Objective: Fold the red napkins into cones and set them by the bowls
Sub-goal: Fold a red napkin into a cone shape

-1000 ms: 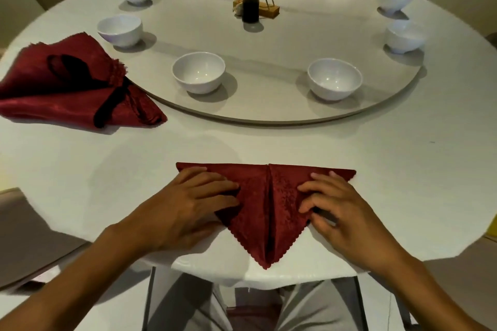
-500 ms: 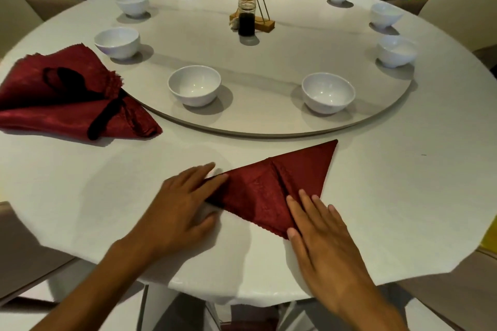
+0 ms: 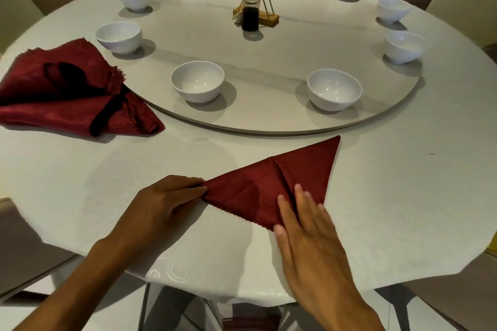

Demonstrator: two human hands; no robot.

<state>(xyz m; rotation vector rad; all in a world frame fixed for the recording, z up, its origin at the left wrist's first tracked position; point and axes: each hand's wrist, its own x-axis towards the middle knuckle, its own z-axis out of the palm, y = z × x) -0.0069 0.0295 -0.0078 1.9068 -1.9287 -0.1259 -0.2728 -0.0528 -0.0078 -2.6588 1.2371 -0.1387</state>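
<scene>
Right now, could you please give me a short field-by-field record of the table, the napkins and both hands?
napkin: folded red triangle, flat on the table near its front edge
left hand: pinches the triangle's left corner
right hand: fingers straight, pressing the triangle's near corner
stack: spare red napkins at far left, a black strap around them
bowls: ten white, on the turntable
cones: none yet

A red napkin (image 3: pixel 271 191), folded into a flat triangle with a crease down its middle, lies near the desk's near edge, one tip pointing toward the nearest bowls (image 3: pixel 334 88). A pile of red napkins (image 3: pixel 67 97) sits at the desk's left edge.
</scene>
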